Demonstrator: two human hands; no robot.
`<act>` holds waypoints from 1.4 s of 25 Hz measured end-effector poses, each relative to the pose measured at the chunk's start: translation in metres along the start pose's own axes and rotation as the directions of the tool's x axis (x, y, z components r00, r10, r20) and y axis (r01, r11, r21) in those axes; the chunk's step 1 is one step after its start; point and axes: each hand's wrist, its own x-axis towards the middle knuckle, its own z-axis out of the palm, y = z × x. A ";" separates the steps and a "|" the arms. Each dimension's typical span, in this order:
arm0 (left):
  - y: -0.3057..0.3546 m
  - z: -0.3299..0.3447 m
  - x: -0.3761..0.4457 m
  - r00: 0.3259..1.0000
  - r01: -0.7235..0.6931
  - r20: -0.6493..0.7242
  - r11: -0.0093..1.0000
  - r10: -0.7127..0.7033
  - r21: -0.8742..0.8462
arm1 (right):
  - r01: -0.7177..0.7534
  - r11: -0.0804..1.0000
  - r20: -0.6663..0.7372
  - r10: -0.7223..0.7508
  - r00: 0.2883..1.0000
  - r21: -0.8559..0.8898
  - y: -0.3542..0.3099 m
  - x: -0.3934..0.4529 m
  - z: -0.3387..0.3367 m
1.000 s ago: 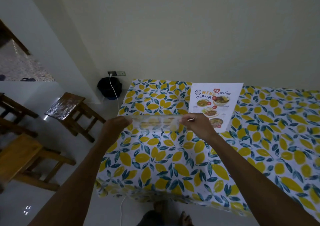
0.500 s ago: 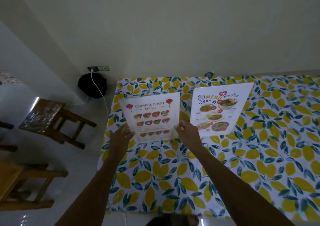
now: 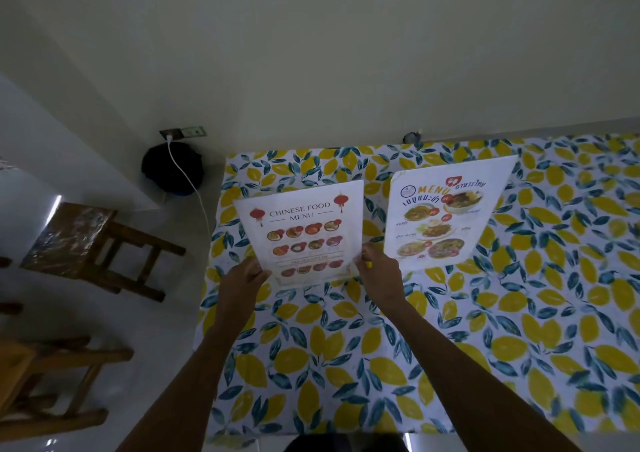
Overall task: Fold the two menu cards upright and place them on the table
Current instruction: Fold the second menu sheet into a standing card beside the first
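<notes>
The Chinese food menu card [image 3: 304, 233] stands on the table with its printed face towards me. My left hand [image 3: 242, 278] pinches its lower left corner. My right hand [image 3: 379, 273] holds its lower right corner. To its right, the Thai menu card [image 3: 446, 219] stands upright on the table, untouched. Both cards rest on the lemon-print tablecloth [image 3: 346, 347]. I cannot see the backs of the cards.
A cream wall runs close behind the table. On the floor to the left stand a wooden stool [image 3: 93, 247] and another wooden seat [image 3: 45, 382]. A dark bag [image 3: 173, 171] with a white cable [image 3: 192, 188] sits below a wall socket.
A second ago I held the Chinese card edge-on above the table's left part. It has since been turned face up and set down near the Thai card; my view shifted right.
</notes>
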 end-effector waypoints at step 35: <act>0.080 0.072 -0.051 0.998 -0.048 0.069 0.715 0.000 0.698 | 0.124 0.882 0.090 -0.093 0.992 -0.454 0.057 -0.035 -0.094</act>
